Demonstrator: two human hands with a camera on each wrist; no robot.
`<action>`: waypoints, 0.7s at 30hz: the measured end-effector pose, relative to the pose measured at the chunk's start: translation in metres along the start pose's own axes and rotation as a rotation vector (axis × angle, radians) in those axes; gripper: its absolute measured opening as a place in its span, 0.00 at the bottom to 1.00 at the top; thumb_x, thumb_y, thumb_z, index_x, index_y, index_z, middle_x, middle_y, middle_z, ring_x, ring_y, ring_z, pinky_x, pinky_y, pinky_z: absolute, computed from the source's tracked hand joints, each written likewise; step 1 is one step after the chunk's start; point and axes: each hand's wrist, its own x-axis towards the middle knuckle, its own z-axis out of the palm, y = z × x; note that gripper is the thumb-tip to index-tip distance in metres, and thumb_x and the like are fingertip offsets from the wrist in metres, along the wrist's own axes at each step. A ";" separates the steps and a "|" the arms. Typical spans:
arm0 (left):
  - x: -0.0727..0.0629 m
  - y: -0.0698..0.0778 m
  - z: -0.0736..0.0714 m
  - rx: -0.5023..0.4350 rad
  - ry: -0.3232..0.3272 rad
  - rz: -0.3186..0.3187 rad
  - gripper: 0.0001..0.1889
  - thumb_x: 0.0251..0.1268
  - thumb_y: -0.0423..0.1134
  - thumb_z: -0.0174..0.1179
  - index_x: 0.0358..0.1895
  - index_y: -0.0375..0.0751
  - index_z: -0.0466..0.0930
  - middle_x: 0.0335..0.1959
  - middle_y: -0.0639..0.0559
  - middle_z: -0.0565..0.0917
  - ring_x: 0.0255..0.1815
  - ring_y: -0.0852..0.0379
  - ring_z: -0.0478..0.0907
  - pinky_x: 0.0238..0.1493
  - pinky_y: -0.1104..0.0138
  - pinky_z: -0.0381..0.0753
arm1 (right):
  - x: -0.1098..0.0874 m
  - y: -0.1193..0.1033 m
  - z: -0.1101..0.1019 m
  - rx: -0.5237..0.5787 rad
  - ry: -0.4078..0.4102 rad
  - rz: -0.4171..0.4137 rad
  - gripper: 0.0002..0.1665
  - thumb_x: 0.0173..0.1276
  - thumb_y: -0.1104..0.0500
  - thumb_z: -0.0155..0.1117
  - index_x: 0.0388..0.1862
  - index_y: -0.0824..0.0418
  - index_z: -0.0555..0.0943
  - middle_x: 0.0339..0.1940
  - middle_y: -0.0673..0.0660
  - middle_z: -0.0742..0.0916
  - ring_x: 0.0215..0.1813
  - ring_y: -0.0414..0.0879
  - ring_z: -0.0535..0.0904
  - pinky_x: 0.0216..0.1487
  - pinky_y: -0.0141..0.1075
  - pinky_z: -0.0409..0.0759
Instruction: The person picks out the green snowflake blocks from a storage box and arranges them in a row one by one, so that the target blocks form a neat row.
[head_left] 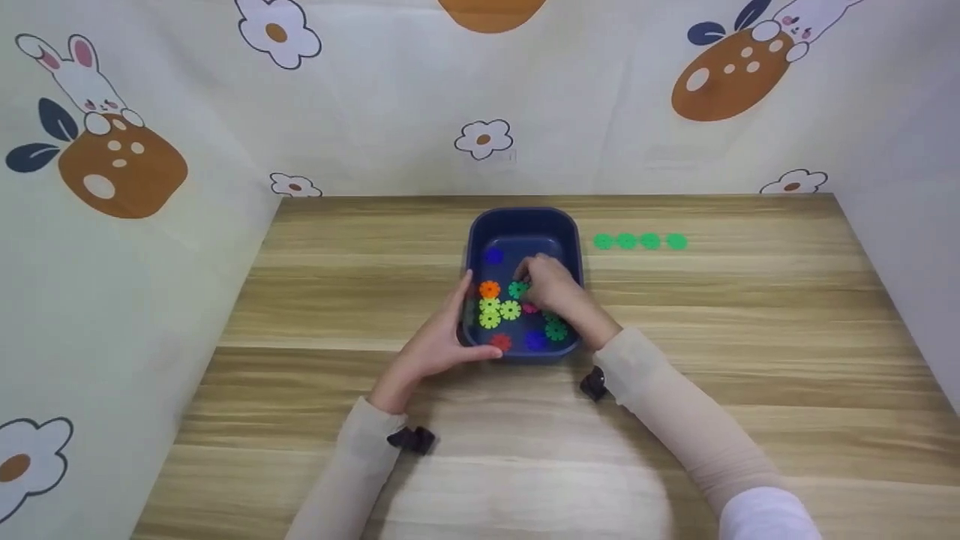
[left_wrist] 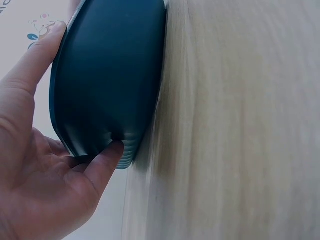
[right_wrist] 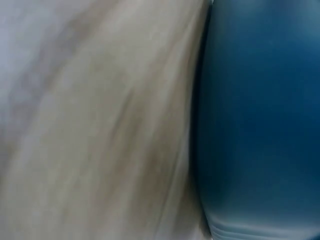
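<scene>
A dark blue plastic bin (head_left: 523, 217) stands on the table with several notched, flower-shaped plastic discs inside. My left hand (head_left: 437, 341) grips its near left corner, thumb along the near rim and fingers up the left side. The left wrist view shows the bin's outer wall (left_wrist: 107, 75) between thumb and fingers. My right hand (head_left: 551, 285) reaches into the bin, curled fingertips pinching a green disc (head_left: 517, 289), which the hand partly covers. A pink disc (head_left: 530, 307) lies just below that hand. In the right wrist view only the bin's outside (right_wrist: 260, 120) shows, without the hand.
Yellow-green discs (head_left: 490, 319), an orange disc (head_left: 489, 289), a red disc (head_left: 501, 342), blue discs (head_left: 535, 340) and another green disc (head_left: 556, 329) lie in the bin. Right of it, several green discs (head_left: 626, 241) form a row on the wooden table (head_left: 337, 300). A patterned cloth backs the table.
</scene>
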 end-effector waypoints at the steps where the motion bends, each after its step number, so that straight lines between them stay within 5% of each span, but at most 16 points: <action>1: 0.000 0.000 0.000 -0.003 -0.001 -0.001 0.65 0.49 0.53 0.78 0.82 0.53 0.35 0.84 0.47 0.42 0.83 0.44 0.48 0.81 0.46 0.51 | 0.000 0.000 0.000 0.005 0.003 0.000 0.18 0.57 0.67 0.72 0.48 0.64 0.84 0.47 0.63 0.82 0.51 0.55 0.77 0.57 0.44 0.78; 9: 0.000 0.001 0.000 -0.006 0.001 -0.013 0.65 0.49 0.52 0.78 0.82 0.54 0.35 0.84 0.50 0.42 0.83 0.45 0.48 0.80 0.45 0.51 | -0.001 -0.002 0.001 0.108 0.047 -0.012 0.12 0.59 0.68 0.71 0.41 0.60 0.82 0.44 0.60 0.87 0.47 0.53 0.82 0.51 0.45 0.82; 21: 0.000 -0.001 -0.001 -0.029 -0.015 0.013 0.65 0.50 0.54 0.77 0.82 0.52 0.34 0.84 0.47 0.39 0.83 0.44 0.46 0.81 0.46 0.48 | -0.003 -0.001 0.000 0.233 0.145 -0.154 0.06 0.66 0.65 0.68 0.41 0.60 0.88 0.38 0.58 0.90 0.41 0.49 0.85 0.47 0.42 0.86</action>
